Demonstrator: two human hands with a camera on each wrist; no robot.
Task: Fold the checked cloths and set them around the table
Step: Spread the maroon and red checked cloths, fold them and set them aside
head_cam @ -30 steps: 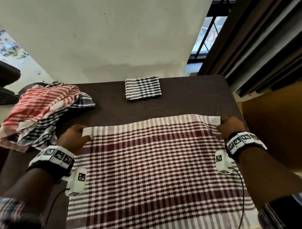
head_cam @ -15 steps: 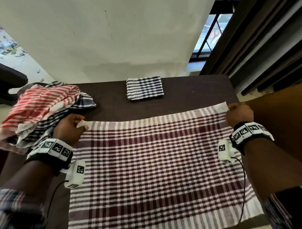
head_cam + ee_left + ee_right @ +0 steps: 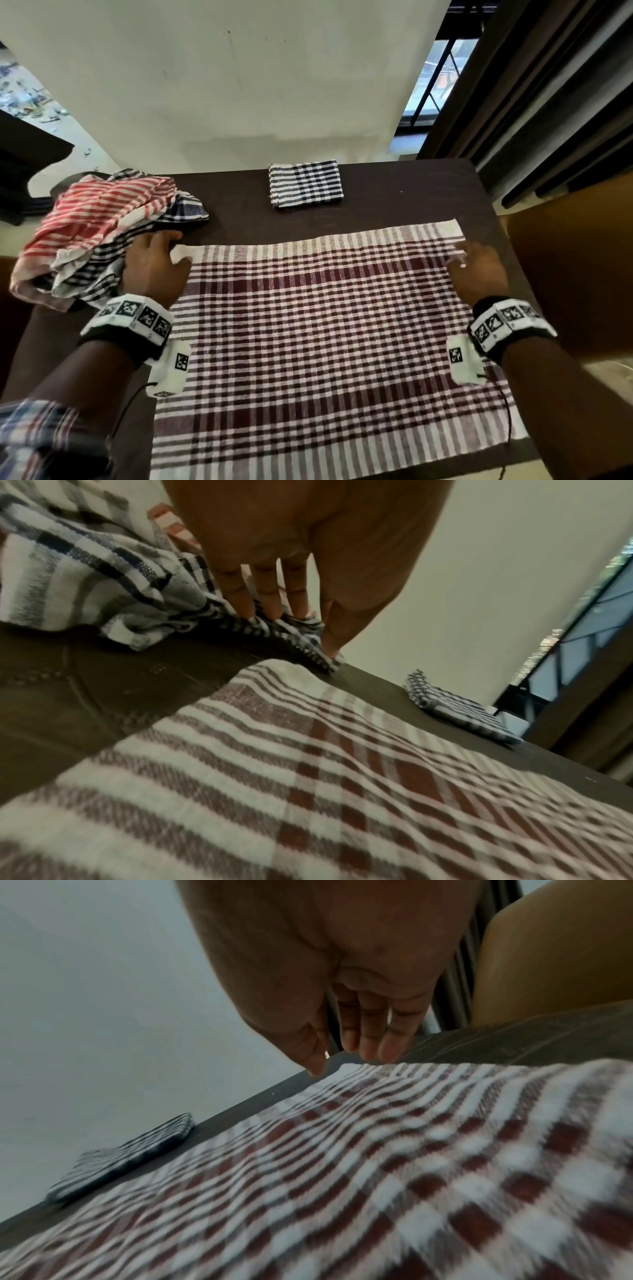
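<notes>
A maroon-and-white checked cloth (image 3: 318, 325) lies spread flat on the dark brown table (image 3: 394, 198). My left hand (image 3: 161, 253) rests at its far left corner with the fingers straight. In the left wrist view the left hand's fingertips (image 3: 270, 612) touch the pile of unfolded cloths (image 3: 85, 569), just past the cloth corner (image 3: 274, 674). My right hand (image 3: 472, 263) lies open at the far right corner; in the right wrist view its straight fingers (image 3: 363, 1031) hover over that corner (image 3: 356, 1069). A folded dark-blue checked cloth (image 3: 305, 183) sits at the table's far edge.
A heap of red-striped and black-checked cloths (image 3: 99, 226) fills the table's far left corner, close to my left hand. The spread cloth reaches almost to the table's right edge (image 3: 507, 246). A wall stands behind the table, and a window (image 3: 435, 78) is at the far right.
Both hands pinched the cloth's far corners and drew them away from me across the table. Now the corners are let go and the fingers are straight over the flat cloth.
</notes>
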